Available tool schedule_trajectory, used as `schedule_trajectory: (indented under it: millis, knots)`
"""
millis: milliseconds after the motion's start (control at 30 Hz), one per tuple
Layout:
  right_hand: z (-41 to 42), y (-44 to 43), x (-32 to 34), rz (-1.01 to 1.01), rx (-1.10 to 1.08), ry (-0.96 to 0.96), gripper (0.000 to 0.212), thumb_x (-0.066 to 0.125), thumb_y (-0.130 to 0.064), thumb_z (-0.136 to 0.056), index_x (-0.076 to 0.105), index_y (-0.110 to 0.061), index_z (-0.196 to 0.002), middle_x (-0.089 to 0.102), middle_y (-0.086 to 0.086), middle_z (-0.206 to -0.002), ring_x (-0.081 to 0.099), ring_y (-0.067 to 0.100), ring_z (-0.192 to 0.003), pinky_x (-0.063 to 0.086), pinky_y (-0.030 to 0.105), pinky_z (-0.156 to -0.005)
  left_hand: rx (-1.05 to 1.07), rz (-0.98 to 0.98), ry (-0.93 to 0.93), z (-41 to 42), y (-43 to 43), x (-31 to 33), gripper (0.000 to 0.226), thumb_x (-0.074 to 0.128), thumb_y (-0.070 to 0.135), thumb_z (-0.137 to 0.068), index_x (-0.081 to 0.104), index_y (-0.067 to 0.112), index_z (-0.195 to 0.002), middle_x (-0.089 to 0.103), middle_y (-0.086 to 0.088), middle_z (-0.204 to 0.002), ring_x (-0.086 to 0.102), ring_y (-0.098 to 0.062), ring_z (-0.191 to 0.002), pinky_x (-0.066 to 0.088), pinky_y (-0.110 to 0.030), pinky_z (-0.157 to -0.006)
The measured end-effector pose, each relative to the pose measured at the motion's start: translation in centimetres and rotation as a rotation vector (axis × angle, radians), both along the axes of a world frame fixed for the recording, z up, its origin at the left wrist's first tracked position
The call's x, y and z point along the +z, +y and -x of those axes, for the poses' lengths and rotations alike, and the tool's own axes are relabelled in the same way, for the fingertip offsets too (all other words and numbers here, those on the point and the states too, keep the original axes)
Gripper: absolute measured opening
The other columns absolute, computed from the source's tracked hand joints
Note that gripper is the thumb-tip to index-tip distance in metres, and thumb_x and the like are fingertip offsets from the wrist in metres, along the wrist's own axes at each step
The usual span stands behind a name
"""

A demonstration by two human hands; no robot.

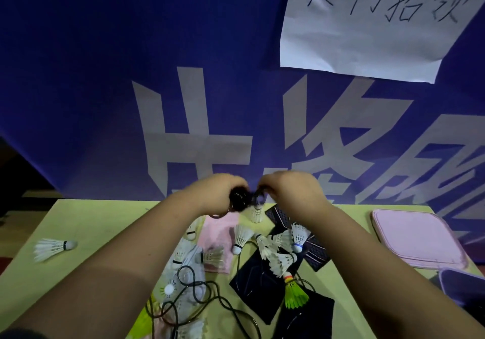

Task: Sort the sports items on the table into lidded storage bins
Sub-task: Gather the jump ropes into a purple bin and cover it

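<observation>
Holding a bunched coil of thin black skipping rope (240, 199) up over the far middle of the yellow-green bench (86, 223), both hands raised side by side with bare forearms stretching in from the near corners. Left hand (212, 194) curled closed round the dark bundle, knuckles away from the camera; fingers themselves hidden behind the back of the hand. Right hand (291, 189) just beside it, bent at the wrist and pinching the same bundle at its right edge; cannot tell how tightly, blurred as it is. Loose loops of black cord (199, 290) trailing over the near middle of the bench. Scattered beneath the hands: white feather shuttlecocks (241, 237), a lone white shuttlecock (52, 248) well apart at the left, a neon green shuttlecock (295, 292) lying on a dark navy cloth pouch (259, 283), a pale pink cloth (219, 231) under several shuttlecocks. At the far right, a flat pink bin lid (417, 239) lying on the bench, with the rim of a purple bin (462, 283) just near of it. Behind the bench, a blue banner (105, 76) with large grey characters and a white paper sheet (367, 31) handwritten in black.
</observation>
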State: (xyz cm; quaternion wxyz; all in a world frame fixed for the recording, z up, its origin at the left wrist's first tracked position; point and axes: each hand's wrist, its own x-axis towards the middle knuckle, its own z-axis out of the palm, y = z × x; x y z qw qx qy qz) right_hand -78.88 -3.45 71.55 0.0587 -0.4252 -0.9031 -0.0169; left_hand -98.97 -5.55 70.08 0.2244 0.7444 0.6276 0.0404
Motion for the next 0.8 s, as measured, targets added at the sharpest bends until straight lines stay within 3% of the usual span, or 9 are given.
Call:
schedule_trajectory:
  millis: [100,200,333,433,500,567,633,700,800]
  knots:
    - [-1.1,1.3,0.1,-0.11,0.061,0.134,0.018,0.062,-0.022,-0.092,0.069,-0.027,-0.108,0.066,0.002,-0.089,0.063,0.03,-0.08,0.041,0.031,-0.061,-0.2,0.275,-0.19,0.0,-0.7,2.8,0.05,0.068,0.002,-0.079,0.063,0.033,-0.118,0.067,0.007,-0.111,0.065,-0.02,-0.098,0.054,-0.032,-0.079]
    - [-1.2,0.9,0.1,0.158,-0.09,0.22,0.019,0.056,-0.011,-0.091,0.064,-0.022,-0.103,0.066,0.007,-0.095,0.062,0.031,-0.086,0.05,0.041,-0.073,-0.169,0.305,-0.768,0.9,-0.8,4.3,0.049,0.068,-0.004,-0.079,0.059,0.03,-0.112,0.07,-0.007,-0.101,0.066,-0.026,-0.08,0.052,-0.039,-0.064]
    - [1.3,-1.5,-0.9,0.41,-0.146,0.25,0.007,0.055,-0.025,-0.097,0.056,-0.023,-0.104,0.057,-0.002,-0.085,0.057,0.024,-0.08,0.046,0.035,-0.066,0.154,0.253,-1.287,-0.3,-0.8,4.4,0.079,0.063,-0.012,-0.07,0.032,0.031,-0.129,0.068,-0.005,-0.082,0.056,-0.018,-0.056,0.043,-0.025,-0.044]
    - [2.9,-2.7,-1.4,0.453,-0.118,0.203,0.016,0.058,-0.03,-0.096,0.049,-0.021,-0.106,0.056,0.0,-0.088,0.05,0.022,-0.079,0.036,0.032,-0.064,0.494,0.225,-1.545,-1.9,-0.6,3.9,0.077,0.054,-0.013,-0.084,0.038,0.039,-0.14,0.061,-0.018,-0.099,0.052,-0.018,-0.052,0.045,-0.025,-0.046]
    - [3.0,-2.9,-1.4,0.415,-0.124,0.147,0.014,0.051,-0.029,-0.099,0.052,-0.016,-0.104,0.062,0.006,-0.095,0.052,0.026,-0.078,0.035,0.033,-0.062,0.711,0.171,-1.42,-2.4,-0.2,3.4,0.062,0.043,-0.009,-0.092,0.05,0.035,-0.135,0.058,-0.02,-0.113,0.053,-0.022,-0.059,0.046,-0.024,-0.049]
    - [2.6,-2.8,-1.2,0.297,-0.096,0.035,0.017,0.048,-0.025,-0.1,0.058,-0.017,-0.112,0.065,0.006,-0.098,0.058,0.028,-0.082,0.037,0.032,-0.061,0.745,0.082,-1.037,-2.5,0.1,2.4,0.055,0.043,-0.004,-0.091,0.056,0.032,-0.131,0.059,-0.012,-0.121,0.06,-0.029,-0.078,0.048,-0.025,-0.054]
    - [2.1,-2.6,-0.6,0.167,-0.067,-0.081,0.021,0.051,-0.021,-0.099,0.058,-0.023,-0.119,0.065,0.002,-0.102,0.061,0.028,-0.089,0.04,0.031,-0.062,0.59,-0.015,-0.67,-2.3,-0.2,1.6,0.055,0.051,0.001,-0.086,0.057,0.035,-0.128,0.061,-0.004,-0.125,0.062,-0.03,-0.098,0.054,-0.029,-0.065]
    - [1.4,-2.1,0.3,0.012,0.004,-0.14,0.028,0.055,-0.016,-0.095,0.059,-0.029,-0.119,0.063,-0.003,-0.103,0.061,0.025,-0.092,0.041,0.032,-0.064,0.374,-0.052,-0.376,-2.2,-0.4,1.4,0.053,0.059,0.009,-0.084,0.056,0.038,-0.129,0.063,0.002,-0.124,0.061,-0.021,-0.1,0.052,-0.028,-0.075]
    - [0.0,-1.0,0.9,-0.236,0.201,-0.12,0.018,0.064,-0.03,-0.091,0.067,-0.034,-0.108,0.064,-0.006,-0.092,0.064,0.022,-0.086,0.044,0.04,-0.084,0.124,0.083,-0.212,-2.1,-0.3,2.3,0.05,0.06,0.009,-0.085,0.054,0.037,-0.126,0.065,0.007,-0.111,0.061,-0.015,-0.089,0.047,-0.024,-0.065]
